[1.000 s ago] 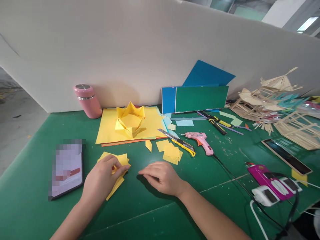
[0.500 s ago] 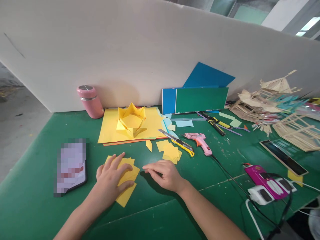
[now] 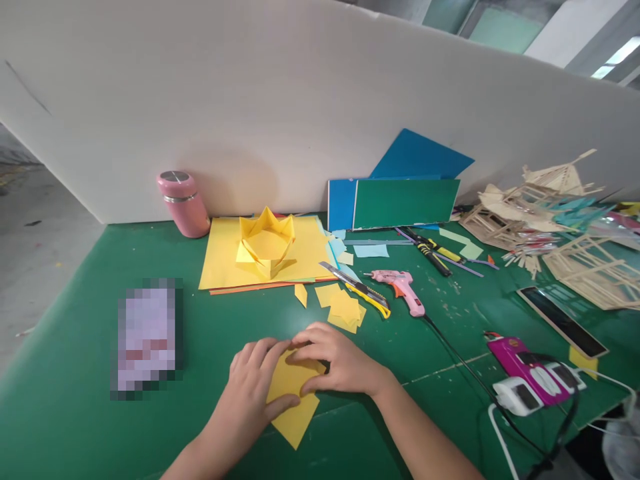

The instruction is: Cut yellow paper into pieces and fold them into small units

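Several yellow paper pieces [image 3: 295,427] lie in a loose stack on the green table before me, one corner pointing toward me. My left hand [image 3: 255,377] grips the stack's left side, its thumb resting on top. From the right, my right hand [image 3: 340,360] holds the same papers with curled fingers, its thumb on them. The fingertips of both hands meet at the far edge. Beyond them stands a folded yellow paper crown-like shape [image 3: 267,243], on a stack of yellow sheets [image 3: 220,257]. Small yellow scraps [image 3: 345,308] lie past my right hand.
A yellow utility knife [image 3: 367,293] and a pink glue gun [image 3: 400,283] with a trailing cord lie to the right. There too are a magenta power strip [image 3: 520,367] and wooden stick models [image 3: 590,267]. A pink flask [image 3: 185,207] and a blurred phone [image 3: 147,337] stand left.
My left hand has moved right and nearer with the yellow papers beneath it. My right hand, earlier apart from them, now touches and holds their right side.
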Tool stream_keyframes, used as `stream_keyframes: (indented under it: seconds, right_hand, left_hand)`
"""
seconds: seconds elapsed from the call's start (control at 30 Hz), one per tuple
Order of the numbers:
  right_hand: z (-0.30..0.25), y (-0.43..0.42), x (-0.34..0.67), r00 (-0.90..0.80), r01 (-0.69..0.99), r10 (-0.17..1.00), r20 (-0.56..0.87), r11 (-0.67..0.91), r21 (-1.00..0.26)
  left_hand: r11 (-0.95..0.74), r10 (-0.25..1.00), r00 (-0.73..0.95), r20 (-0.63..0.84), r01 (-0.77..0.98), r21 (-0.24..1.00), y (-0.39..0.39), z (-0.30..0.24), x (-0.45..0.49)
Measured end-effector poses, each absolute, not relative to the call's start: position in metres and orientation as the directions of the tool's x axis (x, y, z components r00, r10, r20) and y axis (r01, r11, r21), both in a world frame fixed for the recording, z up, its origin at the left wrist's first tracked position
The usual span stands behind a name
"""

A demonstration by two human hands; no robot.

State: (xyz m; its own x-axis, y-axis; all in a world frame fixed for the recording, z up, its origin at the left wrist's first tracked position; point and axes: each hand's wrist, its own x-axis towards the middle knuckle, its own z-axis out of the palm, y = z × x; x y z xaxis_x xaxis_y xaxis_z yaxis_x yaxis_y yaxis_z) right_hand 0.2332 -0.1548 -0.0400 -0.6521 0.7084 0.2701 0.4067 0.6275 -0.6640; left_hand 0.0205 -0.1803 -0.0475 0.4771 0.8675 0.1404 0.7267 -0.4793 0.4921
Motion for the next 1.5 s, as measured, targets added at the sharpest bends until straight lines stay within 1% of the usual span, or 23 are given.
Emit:
stream_keyframes:
  seconds: [0.07,0.2,0.3,0.47,0.57,0.73,0.87,0.93,1.0,1.1,1.13,1.2,1.27,1.33,1.43,1.5]
  right_hand:
    - [-0.037,-0.156,0.234,-0.670,0.416,0.707,0.229,0.612,-0.672]
    - [-0.035,-0.155,0.233,-0.674,0.412,0.711,0.198,0.585,-0.698]
    - [-0.038,-0.154,0.232,-0.643,0.395,0.736,0.211,0.555,-0.732]
    - [-0.043,-0.153,0.231,-0.562,0.325,0.779,0.276,0.516,-0.793]
    - [-0.042,-0.154,0.230,-0.551,0.341,0.796,0.253,0.491,-0.801]
    - [-0.041,-0.162,0.231,-0.562,0.361,0.798,0.218,0.473,-0.803]
    - [-0.043,-0.175,0.235,-0.544,0.329,0.807,0.231,0.458,-0.826]
    - [-0.041,-0.178,0.237,-0.499,0.329,0.835,0.230,0.429,-0.841]
    - [-0.037,-0.176,0.237,-0.426,0.342,0.880,0.209,0.370,-0.864]
    - [-0.031,-0.164,0.232,-0.307,0.333,0.947,0.097,0.202,-0.921]
    - [-0.030,-0.159,0.230,-0.287,0.327,0.956,0.053,0.150,-0.933]
    - [-0.030,-0.151,0.226,-0.291,0.292,0.957,0.012,0.101,-0.951]
    - [-0.033,-0.148,0.224,-0.327,0.205,0.945,0.011,0.083,-0.975]
    - [-0.039,-0.149,0.224,-0.362,0.148,0.932,0.006,0.064,-0.987]
    - [-0.047,-0.153,0.225,-0.358,0.174,0.933,0.022,0.090,-0.981]
    - [-0.052,-0.155,0.226,-0.342,0.164,0.937,0.077,0.140,-0.977]
  left_hand:
    - [-0.504,0.849,0.506,0.154,0.689,0.521,-0.178,-0.046,0.017]
    - [-0.535,0.827,0.526,0.199,0.627,0.567,-0.174,-0.044,0.013]
    - [-0.562,0.812,0.527,0.250,0.594,0.575,-0.172,-0.044,0.013]
    - [-0.575,0.814,0.481,0.326,0.582,0.575,-0.169,-0.041,0.014]
    - [-0.596,0.800,0.480,0.360,0.567,0.569,-0.167,-0.038,0.014]
    - [-0.617,0.778,0.517,0.356,0.528,0.583,-0.174,-0.038,0.020]
    - [-0.604,0.775,0.532,0.341,0.465,0.648,-0.184,-0.039,0.026]
    - [-0.545,0.806,0.520,0.284,0.461,0.700,-0.183,-0.036,0.028]
    - [-0.462,0.853,0.472,0.225,0.479,0.747,-0.175,-0.031,0.028]
    - [-0.305,0.916,0.384,0.114,0.484,0.820,-0.157,-0.026,0.028]
    - [-0.250,0.937,0.337,0.092,0.460,0.852,-0.151,-0.025,0.028]
    - [-0.118,0.962,0.274,0.010,0.381,0.917,-0.143,-0.027,0.028]
    - [0.004,0.975,0.212,-0.074,0.310,0.951,-0.140,-0.032,0.028]
    - [0.074,0.979,0.163,-0.121,0.268,0.961,-0.140,-0.038,0.027]
    - [0.105,0.982,0.129,-0.137,0.226,0.968,-0.142,-0.043,0.027]
    - [0.109,0.983,0.121,-0.135,0.197,0.974,-0.143,-0.042,0.026]
